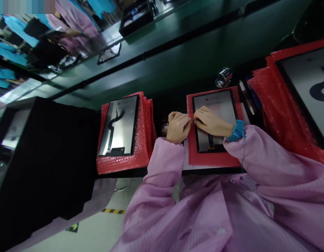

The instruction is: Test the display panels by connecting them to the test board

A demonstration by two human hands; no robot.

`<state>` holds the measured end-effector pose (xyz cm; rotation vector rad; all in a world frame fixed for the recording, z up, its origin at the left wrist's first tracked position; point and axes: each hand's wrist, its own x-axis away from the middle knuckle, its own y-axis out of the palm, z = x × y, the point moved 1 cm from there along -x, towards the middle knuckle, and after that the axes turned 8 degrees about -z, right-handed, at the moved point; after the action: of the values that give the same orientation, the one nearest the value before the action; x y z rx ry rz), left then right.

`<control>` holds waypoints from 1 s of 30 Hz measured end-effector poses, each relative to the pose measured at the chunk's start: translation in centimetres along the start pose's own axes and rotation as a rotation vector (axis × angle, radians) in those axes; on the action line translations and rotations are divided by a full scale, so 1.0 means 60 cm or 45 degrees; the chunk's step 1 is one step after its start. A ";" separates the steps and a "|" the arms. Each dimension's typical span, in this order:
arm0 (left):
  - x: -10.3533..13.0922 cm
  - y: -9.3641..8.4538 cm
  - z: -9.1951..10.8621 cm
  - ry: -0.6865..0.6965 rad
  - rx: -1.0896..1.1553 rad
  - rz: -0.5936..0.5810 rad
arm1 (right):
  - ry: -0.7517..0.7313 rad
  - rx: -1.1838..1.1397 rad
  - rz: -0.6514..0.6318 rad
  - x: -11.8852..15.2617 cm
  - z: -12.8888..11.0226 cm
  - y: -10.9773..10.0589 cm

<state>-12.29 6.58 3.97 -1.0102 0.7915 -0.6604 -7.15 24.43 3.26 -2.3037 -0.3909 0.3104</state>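
The display panel [216,119] lies flat on a sheet of red bubble wrap [211,159] on the bench [162,101], right in front of the person. Its long axis runs near to far, with the dark connector strip at its near end and a small line of print at its far end. The left hand [177,126] and the right hand [210,122] meet at the panel's left edge, about halfway along it. The fingers [186,125] of the left hand are curled shut and those of the right hand are pinched together; both close on something small at the edge of the panel and wrap, too small to tell what. The right hand rests across the panel's face. A blue wrist strap [238,130] sits on the right wrist above the pink sleeve.

To the left, apart from the hands, a second panel [120,126] lies on a stack of red bubble wrap, also lengthwise near to far. A black box [46,161] stands further left. On the far right a larger screen [306,87] rests on more red wrap. A shiny metal object [223,77] stands just beyond the far edge of the panel's wrap, and pens [247,98] lie to the right of it.
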 end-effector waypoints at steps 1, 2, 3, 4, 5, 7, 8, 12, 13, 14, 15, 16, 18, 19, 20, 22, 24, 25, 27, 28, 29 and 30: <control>0.000 0.001 0.001 0.000 -0.003 -0.006 | 0.004 0.001 -0.007 0.000 0.000 0.001; 0.000 0.001 0.001 -0.004 -0.007 -0.015 | 0.009 -0.007 -0.015 0.000 0.000 0.000; 0.000 0.002 0.001 -0.012 -0.007 -0.021 | 0.014 -0.021 -0.026 0.000 -0.001 -0.002; -0.001 0.001 0.000 -0.023 0.001 -0.020 | 0.018 -0.045 -0.036 0.000 -0.003 -0.006; -0.001 0.000 -0.001 -0.038 0.017 -0.007 | 0.025 -0.076 -0.046 0.001 -0.005 -0.012; -0.001 -0.005 -0.009 -0.104 0.071 0.080 | 0.079 -0.172 -0.080 0.004 -0.007 -0.028; 0.000 -0.009 -0.014 -0.164 0.101 0.171 | 0.125 -0.245 -0.096 0.006 -0.007 -0.038; 0.015 -0.024 -0.018 -0.461 0.147 0.766 | 0.356 -0.468 0.071 0.017 0.019 -0.077; 0.022 -0.025 -0.009 -0.498 0.147 0.866 | 0.405 -0.393 0.188 0.021 0.031 -0.085; 0.030 -0.024 0.004 -0.504 0.147 0.902 | 0.461 -0.253 0.312 0.024 0.045 -0.092; 0.038 -0.020 0.022 -0.480 0.150 0.868 | 0.524 -0.072 0.423 0.028 0.058 -0.098; 0.047 -0.015 0.042 -0.424 0.152 0.770 | 0.589 0.115 0.499 0.030 0.072 -0.102; 0.067 0.003 0.083 -0.254 0.148 0.441 | 0.722 0.406 0.531 0.034 0.094 -0.107; 0.077 0.014 0.101 -0.164 0.142 0.260 | 0.776 0.503 0.505 0.034 0.103 -0.108; 0.087 0.025 0.115 -0.095 0.136 0.106 | 0.811 0.572 0.476 0.034 0.110 -0.109; 0.105 0.042 0.130 -0.043 0.131 -0.091 | 0.831 0.653 0.448 0.033 0.118 -0.109; 0.117 0.052 0.131 -0.092 0.146 -0.157 | 0.839 0.705 0.455 0.030 0.125 -0.110; 0.120 0.054 0.129 -0.134 0.159 -0.166 | 0.846 0.720 0.467 0.029 0.128 -0.110; 0.125 0.054 0.126 -0.212 0.185 -0.158 | 0.865 0.734 0.502 0.027 0.135 -0.112; 0.125 0.052 0.125 -0.252 0.197 -0.144 | 0.870 0.725 0.526 0.027 0.139 -0.113; 0.126 0.050 0.125 -0.289 0.210 -0.131 | 0.865 0.695 0.554 0.027 0.143 -0.115; 0.126 0.049 0.125 -0.322 0.224 -0.122 | 0.845 0.631 0.586 0.027 0.145 -0.117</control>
<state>-1.55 5.31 1.62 -0.9523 0.4581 -0.6564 -9.90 35.38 2.31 -1.8370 0.5030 -0.1384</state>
